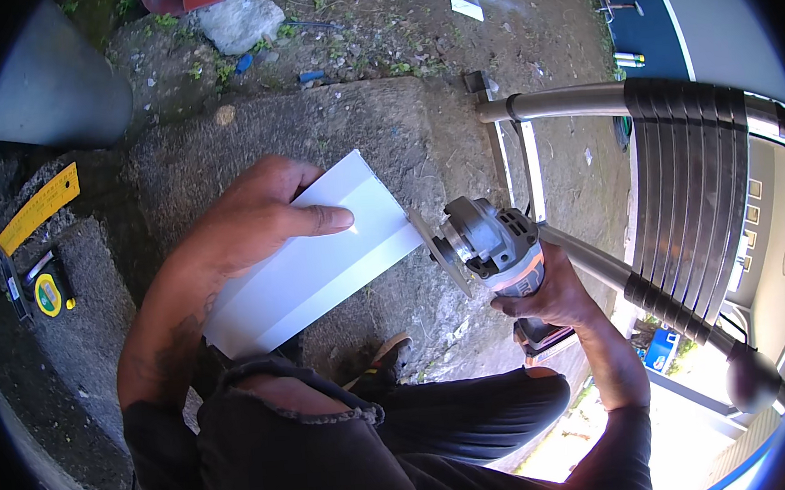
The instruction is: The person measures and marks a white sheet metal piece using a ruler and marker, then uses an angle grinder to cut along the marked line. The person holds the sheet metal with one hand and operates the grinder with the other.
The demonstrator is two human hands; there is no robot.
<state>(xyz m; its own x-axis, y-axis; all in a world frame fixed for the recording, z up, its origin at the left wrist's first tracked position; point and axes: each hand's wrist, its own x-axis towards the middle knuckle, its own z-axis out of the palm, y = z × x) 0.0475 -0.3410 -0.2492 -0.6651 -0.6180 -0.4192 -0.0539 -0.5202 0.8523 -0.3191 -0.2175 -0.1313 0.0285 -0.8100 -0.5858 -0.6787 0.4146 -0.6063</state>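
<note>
A white folded sheet panel (320, 250) slants across the middle, its near end by my left knee. My left hand (285, 207) grips its far-left edge, thumb pressed on the top face and fingers hidden beneath. On the right, my right hand (550, 289) is wrapped round the body of an angle grinder (502, 246). The grinder's thin disc (439, 253) stands almost on edge at the panel's right end. Whether disc and panel touch, I cannot tell.
A yellow metal ruler (40, 210) and a yellow-green tape measure (50, 292) lie at the left. A grey cylinder (53, 77) stands at the far left, near a pale rock (236, 24). To the right is a metal-tube frame with dark slats (690, 197). Rough concrete (384, 127) lies underneath.
</note>
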